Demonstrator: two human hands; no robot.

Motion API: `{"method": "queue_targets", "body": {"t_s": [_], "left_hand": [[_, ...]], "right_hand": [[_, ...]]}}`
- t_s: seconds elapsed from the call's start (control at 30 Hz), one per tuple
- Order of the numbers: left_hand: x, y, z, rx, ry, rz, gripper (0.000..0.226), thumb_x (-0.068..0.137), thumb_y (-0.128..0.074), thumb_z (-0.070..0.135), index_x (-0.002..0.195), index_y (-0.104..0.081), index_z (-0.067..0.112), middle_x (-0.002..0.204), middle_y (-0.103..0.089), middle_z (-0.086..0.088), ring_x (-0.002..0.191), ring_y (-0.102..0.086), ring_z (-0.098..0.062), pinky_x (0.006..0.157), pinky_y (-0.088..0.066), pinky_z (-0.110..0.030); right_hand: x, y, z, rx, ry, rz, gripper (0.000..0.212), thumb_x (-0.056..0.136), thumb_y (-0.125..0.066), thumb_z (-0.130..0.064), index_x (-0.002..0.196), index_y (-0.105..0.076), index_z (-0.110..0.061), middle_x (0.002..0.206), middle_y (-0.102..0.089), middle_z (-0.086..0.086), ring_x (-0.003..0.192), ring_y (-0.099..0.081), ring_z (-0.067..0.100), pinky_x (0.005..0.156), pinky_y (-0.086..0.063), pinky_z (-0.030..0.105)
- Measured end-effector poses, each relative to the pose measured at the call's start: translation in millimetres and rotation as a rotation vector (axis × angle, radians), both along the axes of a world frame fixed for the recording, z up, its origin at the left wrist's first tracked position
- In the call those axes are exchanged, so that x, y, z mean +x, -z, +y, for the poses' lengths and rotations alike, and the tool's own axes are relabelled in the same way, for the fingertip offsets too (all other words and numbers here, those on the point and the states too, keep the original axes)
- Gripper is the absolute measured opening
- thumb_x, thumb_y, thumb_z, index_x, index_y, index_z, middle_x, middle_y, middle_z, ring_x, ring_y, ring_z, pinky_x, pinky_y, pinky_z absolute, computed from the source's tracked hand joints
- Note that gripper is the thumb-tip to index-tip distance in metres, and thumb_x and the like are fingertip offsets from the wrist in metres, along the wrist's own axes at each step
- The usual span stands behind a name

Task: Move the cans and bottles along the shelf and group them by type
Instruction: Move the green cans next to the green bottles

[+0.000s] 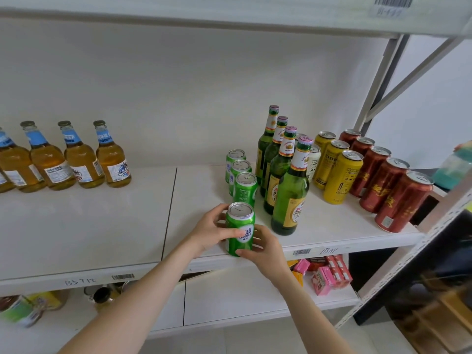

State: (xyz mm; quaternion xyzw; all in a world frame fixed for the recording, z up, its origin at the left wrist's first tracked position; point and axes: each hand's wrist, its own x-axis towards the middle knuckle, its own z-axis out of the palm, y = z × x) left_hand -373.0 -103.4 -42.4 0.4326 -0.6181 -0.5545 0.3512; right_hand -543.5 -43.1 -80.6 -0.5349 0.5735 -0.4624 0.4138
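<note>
Both hands are on the front green can (240,228), which stands upright at the very front edge of the shelf (102,226). The left hand (212,232) curls round its left side, thumb across the label. The right hand (265,247) wraps it low from the right, thumb on the front near the base. The can's lid is sealed, pull tab flat. Right behind it, three more green cans (245,186) run back in a line, all upright and sealed. Just to their right, four green bottles (290,190) with caps on stand in a diagonal row, the nearest close beside the held can. A white can (313,162) peeks out behind the bottles, partly hidden. Further right come three yellow cans (342,177), then five red cans (383,180) lined up toward the shelf's right end. Far to the left, well apart from all this, clear bottles (79,162) with blue labels hold amber liquid, capped, in a row near the back wall. On the lower shelf (229,290), pink cartons (329,275) sit below the right hand, and jars (102,295) at the left are too blurred to read
</note>
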Motion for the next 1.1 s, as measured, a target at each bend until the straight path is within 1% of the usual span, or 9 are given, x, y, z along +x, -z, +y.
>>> {"method": "queue_targets", "body": {"t_s": [0.13,0.27,0.37,0.5,0.63,0.7,0.87,0.93,1.1], "left_hand": [[-14.3,-0.2,-7.5,0.024,-0.008,-0.014,0.076,0.047,-0.091,0.041,0.116,-0.059,0.039,0.116,-0.068,0.002,0.109,-0.065,-0.02,0.089,-0.058,-0.046],[-19.3,-1.9,-19.2,0.068,-0.032,-0.033,0.084,0.041,-0.092,0.044,0.116,-0.057,0.031,0.118,-0.066,0.0,0.108,-0.065,-0.019,0.087,-0.058,-0.043],[-20.5,-2.4,-29.0,0.081,-0.042,-0.058,0.082,0.039,-0.092,0.044,0.112,-0.06,0.024,0.113,-0.069,-0.002,0.104,-0.067,-0.018,0.086,-0.059,-0.044],[-23.3,-1.3,-40.3,0.085,-0.051,-0.08,0.078,0.037,-0.092,0.045,0.105,-0.061,0.025,0.108,-0.07,-0.002,0.098,-0.07,-0.016,0.081,-0.061,-0.039],[-26.7,3.6,-49.4,0.102,-0.065,-0.069,0.079,0.035,-0.093,0.043,0.103,-0.06,0.021,0.105,-0.071,-0.003,0.096,-0.071,-0.016,0.081,-0.061,-0.04],[-27.7,5.0,-52.9,0.102,-0.065,-0.067,0.077,0.035,-0.094,0.042,0.101,-0.06,0.022,0.102,-0.071,-0.002,0.092,-0.071,-0.013,0.078,-0.061,-0.037],[-30.6,5.9,-56.7,0.102,-0.064,-0.055,0.074,0.035,-0.094,0.04,0.099,-0.061,0.022,0.097,-0.073,0.001,0.085,-0.072,-0.008,0.071,-0.061,-0.031],[-31.6,5.5,-57.1,0.098,-0.063,-0.058,0.071,0.039,-0.094,0.038,0.1,-0.06,0.022,0.097,-0.073,0.002,0.084,-0.072,-0.007,0.071,-0.06,-0.03],[-30.7,7.4,-59.4,0.086,-0.061,-0.078,0.057,0.056,-0.095,0.024,0.101,-0.06,0.022,0.099,-0.073,0.002,0.089,-0.072,-0.01,0.075,-0.061,-0.033]], "right_hand": [[-11.1,0.9,-3.2,-0.008,0.03,0.0,0.059,0.071,-0.084,-0.003,0.123,-0.057,-0.014,0.111,-0.07,0.0,0.103,-0.066,0.012,0.082,-0.055,0.022],[-15.2,0.0,-14.1,-0.019,0.05,0.008,0.059,0.071,-0.084,-0.001,0.123,-0.057,-0.01,0.112,-0.069,0.001,0.103,-0.066,0.014,0.083,-0.056,0.025],[-16.0,0.5,-23.1,-0.027,0.064,0.004,0.059,0.07,-0.084,-0.001,0.122,-0.057,-0.011,0.112,-0.069,-0.001,0.103,-0.066,0.014,0.083,-0.056,0.025],[-15.1,2.8,-34.6,-0.049,0.099,0.015,0.061,0.069,-0.085,-0.003,0.121,-0.056,-0.015,0.112,-0.069,-0.004,0.103,-0.066,0.009,0.084,-0.053,0.019],[-13.1,8.0,-43.3,-0.052,0.138,-0.004,0.065,0.07,-0.084,-0.002,0.127,-0.055,-0.012,0.117,-0.068,0.0,0.108,-0.064,0.013,0.094,-0.053,0.029],[-12.8,9.9,-46.6,-0.047,0.148,-0.022,0.065,0.071,-0.082,0.0,0.129,-0.054,-0.011,0.12,-0.067,0.001,0.111,-0.064,0.015,0.097,-0.052,0.033],[-12.7,11.0,-52.5,-0.044,0.154,-0.014,0.066,0.073,-0.081,0.0,0.131,-0.052,-0.012,0.123,-0.065,0.001,0.113,-0.062,0.016,0.1,-0.051,0.035],[-12.9,10.6,-53.8,-0.046,0.151,-0.012,0.065,0.073,-0.081,0.0,0.131,-0.052,-0.012,0.123,-0.065,0.001,0.114,-0.062,0.016,0.1,-0.051,0.036],[-13.0,10.2,-53.6,-0.049,0.152,0.009,0.065,0.074,-0.081,-0.002,0.131,-0.052,-0.015,0.123,-0.065,-0.001,0.114,-0.061,0.015,0.099,-0.051,0.034]]}}
